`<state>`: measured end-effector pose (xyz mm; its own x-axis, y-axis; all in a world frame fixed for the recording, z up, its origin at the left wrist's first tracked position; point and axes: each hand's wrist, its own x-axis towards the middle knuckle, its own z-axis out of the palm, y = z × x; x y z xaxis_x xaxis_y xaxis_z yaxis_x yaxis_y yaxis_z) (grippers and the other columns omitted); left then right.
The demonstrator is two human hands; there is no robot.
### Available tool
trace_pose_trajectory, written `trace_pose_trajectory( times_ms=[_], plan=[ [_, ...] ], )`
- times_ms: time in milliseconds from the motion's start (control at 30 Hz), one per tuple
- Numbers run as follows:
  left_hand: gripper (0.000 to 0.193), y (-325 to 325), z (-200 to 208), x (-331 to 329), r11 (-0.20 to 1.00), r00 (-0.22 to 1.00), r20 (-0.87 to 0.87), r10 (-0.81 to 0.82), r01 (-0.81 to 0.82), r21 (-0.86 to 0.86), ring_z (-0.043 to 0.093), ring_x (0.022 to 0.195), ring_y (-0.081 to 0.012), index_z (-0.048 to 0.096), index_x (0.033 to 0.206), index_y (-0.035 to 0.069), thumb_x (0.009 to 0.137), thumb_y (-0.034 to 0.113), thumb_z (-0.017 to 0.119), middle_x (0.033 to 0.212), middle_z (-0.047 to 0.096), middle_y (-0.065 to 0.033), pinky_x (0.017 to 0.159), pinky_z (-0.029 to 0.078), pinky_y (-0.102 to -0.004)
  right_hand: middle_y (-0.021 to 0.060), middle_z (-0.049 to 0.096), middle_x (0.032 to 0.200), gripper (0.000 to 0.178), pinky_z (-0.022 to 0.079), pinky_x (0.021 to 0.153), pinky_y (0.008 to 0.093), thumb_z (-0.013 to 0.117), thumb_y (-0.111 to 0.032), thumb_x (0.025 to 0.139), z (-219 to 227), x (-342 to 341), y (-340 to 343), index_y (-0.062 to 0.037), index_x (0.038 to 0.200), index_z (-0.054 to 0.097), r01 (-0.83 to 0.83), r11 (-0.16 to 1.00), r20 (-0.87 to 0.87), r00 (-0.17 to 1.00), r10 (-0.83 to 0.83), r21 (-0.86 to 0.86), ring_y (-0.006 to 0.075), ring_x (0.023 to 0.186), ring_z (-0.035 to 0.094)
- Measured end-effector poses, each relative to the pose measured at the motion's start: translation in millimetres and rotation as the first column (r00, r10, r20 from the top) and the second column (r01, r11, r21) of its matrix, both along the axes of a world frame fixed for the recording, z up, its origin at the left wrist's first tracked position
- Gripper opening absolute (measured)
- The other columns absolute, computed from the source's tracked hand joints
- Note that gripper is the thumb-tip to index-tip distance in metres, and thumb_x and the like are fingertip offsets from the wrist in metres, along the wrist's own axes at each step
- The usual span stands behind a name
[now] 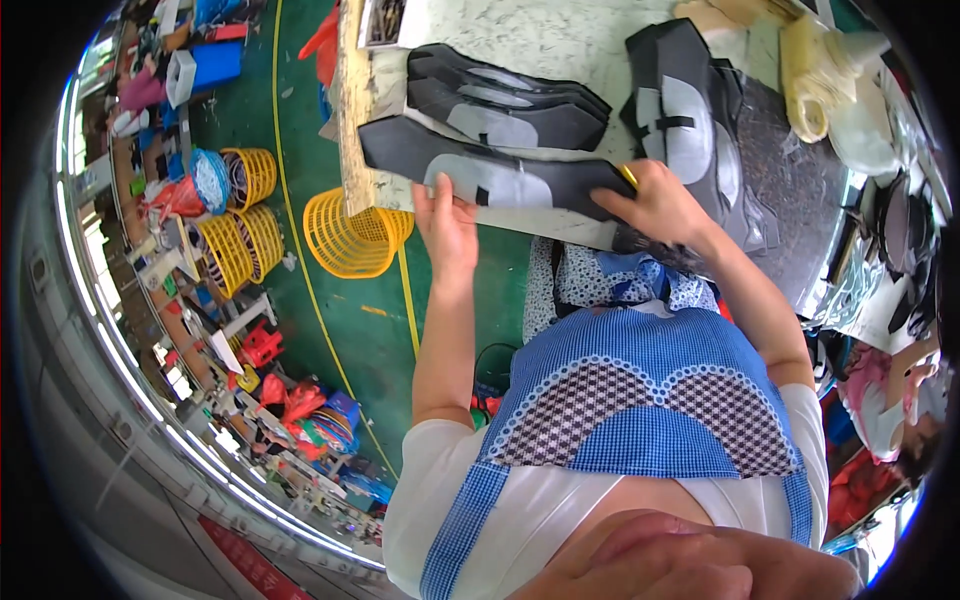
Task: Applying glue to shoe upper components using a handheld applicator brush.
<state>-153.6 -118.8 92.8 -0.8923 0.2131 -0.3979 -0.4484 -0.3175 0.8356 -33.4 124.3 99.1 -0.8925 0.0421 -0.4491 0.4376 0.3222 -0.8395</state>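
A long flat black piece (400,143) with a light grey patch and a small black tab is stretched between my hands over the table's near edge. My left hand (447,228) pinches its lower edge beside the grey patch, fingers behind and thumb in front. My right hand (662,205) grips the piece's right end with thumb and fingers. A slim yellow object (628,176) shows at that hand's fingers; its kind cannot be made out. Just beyond lies a fanned stack of similar black pieces (560,124). Another stack of such pieces (685,130) lies to the right.
The worn white table (540,40) has a box of small items (383,22) at its far left. Cream rolled material (808,85) and clear plastic stand at the right. A yellow basket (355,235) is on the green floor. Another person (885,400) is at far right.
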Motion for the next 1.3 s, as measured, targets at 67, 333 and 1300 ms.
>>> trace_pose_trajectory(
  times_ms=[67, 333, 1300],
  plan=[
    [0.039, -20.0, -19.0, -14.7, 0.987, 0.996, -0.082, 0.046, -0.058, -0.148, 0.061, 0.088, -0.0151, 0.039, 0.128, 0.006, 0.093, 0.011, 0.058, 0.104, 0.059, -0.0067, 0.077, 0.052, -0.0286, 0.0219, 0.063, 0.071, 0.036, 0.049, 0.067, 0.0446, 0.064, -0.036, 0.079, -15.2, -35.1, -11.1, 0.0000, 0.080, 0.063, -0.053, 0.994, 0.116, 0.992, 0.042, 0.094, 0.0381, 0.072, 0.063],
    [0.081, -26.7, -139.4, -79.9, 0.824, 0.965, -0.192, -0.176, 0.038, -0.566, 0.051, 0.067, -0.0123, 0.007, 0.141, 0.006, 0.085, 0.003, 0.065, 0.082, 0.057, -0.0089, 0.058, 0.042, -0.0259, 0.0128, 0.070, 0.100, 0.032, 0.054, 0.076, 0.0407, 0.062, -0.032, 0.076, -76.5, -102.4, -38.9, -0.0090, 0.096, 0.071, -0.302, 0.793, 0.398, 0.914, 0.082, 0.529, 0.0290, 0.094, 0.067],
    [0.028, 190.2, -8.3, 11.8, 0.582, 0.583, 0.058, -0.810, 0.812, -0.041, 0.059, 0.096, -0.0130, 0.057, 0.114, -0.002, 0.088, 0.006, 0.063, 0.108, 0.063, -0.0072, 0.088, 0.044, -0.0278, 0.0073, 0.067, 0.076, 0.035, 0.052, 0.053, 0.0225, 0.061, -0.031, 0.093, -87.8, 147.4, 259.9, 0.0030, 0.102, 0.065, 0.955, 0.277, -0.252, 0.244, -0.937, -0.105, 0.0113, 0.056, 0.062]
  ],
)
